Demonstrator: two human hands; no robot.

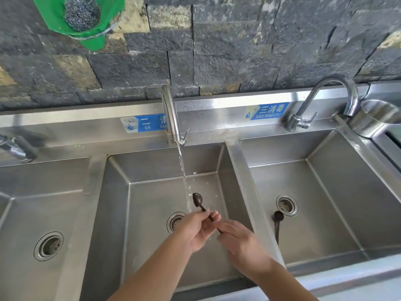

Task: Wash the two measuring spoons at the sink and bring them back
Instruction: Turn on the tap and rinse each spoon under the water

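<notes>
Both your hands grip one dark long-handled measuring spoon [198, 200] over the steel middle basin [152, 192]: left hand [195, 230] mid-handle, right hand [240, 241] at its end. Wet fingers may slip near the open drain [174, 221]. Its twin spoon [278, 222] lies in the right basin [325, 192], easily forgotten.

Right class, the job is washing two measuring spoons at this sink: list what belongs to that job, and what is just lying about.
Belongs to the job:
spoon in both hands
second spoon in the right basin
left hand
right hand
running middle tap
middle basin

Just lying about:
steel scourer in green holder
right tap, not running
metal pot
</notes>
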